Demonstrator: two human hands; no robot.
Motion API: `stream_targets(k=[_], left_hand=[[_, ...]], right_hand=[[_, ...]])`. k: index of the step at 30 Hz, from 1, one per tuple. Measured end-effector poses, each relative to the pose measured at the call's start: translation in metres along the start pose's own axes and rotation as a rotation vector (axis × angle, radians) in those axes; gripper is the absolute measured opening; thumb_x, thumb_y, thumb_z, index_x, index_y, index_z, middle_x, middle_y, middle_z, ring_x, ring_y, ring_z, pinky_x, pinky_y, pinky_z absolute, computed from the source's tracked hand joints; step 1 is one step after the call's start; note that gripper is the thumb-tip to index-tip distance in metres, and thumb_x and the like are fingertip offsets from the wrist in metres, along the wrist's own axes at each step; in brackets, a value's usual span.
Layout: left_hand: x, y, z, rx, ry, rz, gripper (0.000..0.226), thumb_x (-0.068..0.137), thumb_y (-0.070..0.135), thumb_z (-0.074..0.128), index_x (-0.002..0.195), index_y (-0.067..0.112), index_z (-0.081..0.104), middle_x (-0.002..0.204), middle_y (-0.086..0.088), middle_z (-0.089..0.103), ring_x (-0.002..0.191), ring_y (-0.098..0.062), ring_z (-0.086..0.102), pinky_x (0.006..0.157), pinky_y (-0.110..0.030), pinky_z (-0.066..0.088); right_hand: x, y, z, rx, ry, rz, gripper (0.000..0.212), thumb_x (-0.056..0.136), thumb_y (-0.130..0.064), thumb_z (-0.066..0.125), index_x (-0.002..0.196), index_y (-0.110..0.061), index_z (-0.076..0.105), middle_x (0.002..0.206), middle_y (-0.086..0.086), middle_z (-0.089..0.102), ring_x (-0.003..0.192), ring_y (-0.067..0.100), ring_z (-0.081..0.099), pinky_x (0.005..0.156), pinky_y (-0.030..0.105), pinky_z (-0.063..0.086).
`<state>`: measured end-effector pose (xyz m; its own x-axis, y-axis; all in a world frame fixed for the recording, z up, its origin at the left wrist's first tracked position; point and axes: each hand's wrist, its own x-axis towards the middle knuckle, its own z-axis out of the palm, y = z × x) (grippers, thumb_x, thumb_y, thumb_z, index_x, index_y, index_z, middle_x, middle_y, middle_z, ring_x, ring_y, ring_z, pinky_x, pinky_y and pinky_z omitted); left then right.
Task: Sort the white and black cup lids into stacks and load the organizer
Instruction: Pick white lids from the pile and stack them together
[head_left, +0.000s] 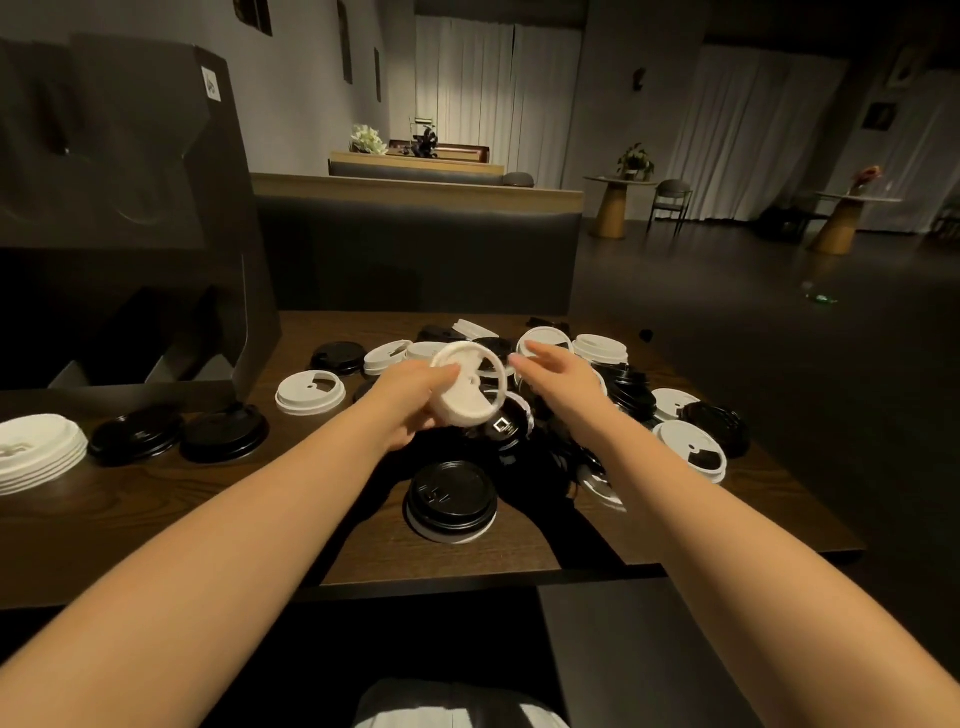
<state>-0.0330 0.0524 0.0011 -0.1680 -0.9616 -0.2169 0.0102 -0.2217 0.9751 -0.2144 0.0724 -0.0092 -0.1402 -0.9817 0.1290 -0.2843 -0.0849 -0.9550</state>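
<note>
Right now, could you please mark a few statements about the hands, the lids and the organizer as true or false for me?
1. The left hand holds a white lid. True.
2. The right hand grips a black lid. False: its fingers are extended over the pile and hold nothing.
3. A stack of white lids sits at the table's far left. True.
4. The organizer stands on the right of the table. False: it stands on the left.
5. Every loose lid is white. False: black lids such as one near the table's front edge lie among them.
</note>
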Motion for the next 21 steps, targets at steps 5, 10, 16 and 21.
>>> stream_targets(k=[5,10,16,21], left_hand=[[0.005,-0.001,-0.006,-0.4,-0.008,-0.065,0.04,0.092,-0.001,0.051,0.132,0.001,0.044,0.109,-0.017,0.061,0.089,-0.027,0.062,0.068,-0.041,0.053],[0.005,-0.007,-0.004,-0.548,-0.062,-0.061,0.042,0.093,-0.008,0.042,0.134,0.004,0.041,0.125,-0.023,0.052,0.117,-0.042,0.051,0.091,-0.059,0.042],[0.002,-0.007,0.0,-0.621,-0.051,-0.069,0.053,0.09,-0.012,0.043,0.138,0.01,0.041,0.127,-0.021,0.051,0.118,-0.043,0.05,0.084,-0.057,0.046],[-0.003,-0.004,0.007,-0.651,-0.081,-0.049,0.033,0.092,-0.002,0.05,0.123,0.009,0.051,0.112,-0.017,0.059,0.098,-0.038,0.059,0.08,-0.054,0.049]], right_hand=[[0.025,0.029,-0.045,-0.806,0.217,0.125,0.043,0.091,-0.035,0.057,0.129,-0.015,0.056,0.127,0.014,0.056,0.125,0.032,0.039,0.096,0.04,0.04],[0.033,0.045,-0.047,-1.002,0.107,0.195,0.044,0.093,-0.037,0.048,0.131,-0.014,0.051,0.148,0.014,0.028,0.136,0.035,0.02,0.107,0.044,0.029],[0.039,0.047,-0.045,-0.874,0.126,0.175,0.04,0.083,-0.048,0.064,0.071,-0.013,0.049,0.132,0.018,0.043,0.124,0.034,0.038,0.096,0.04,0.039],[0.036,0.043,-0.047,-0.684,0.155,0.108,0.041,0.079,-0.029,0.074,0.057,-0.012,0.044,0.068,0.008,0.046,0.058,0.016,0.044,0.05,0.025,0.03]])
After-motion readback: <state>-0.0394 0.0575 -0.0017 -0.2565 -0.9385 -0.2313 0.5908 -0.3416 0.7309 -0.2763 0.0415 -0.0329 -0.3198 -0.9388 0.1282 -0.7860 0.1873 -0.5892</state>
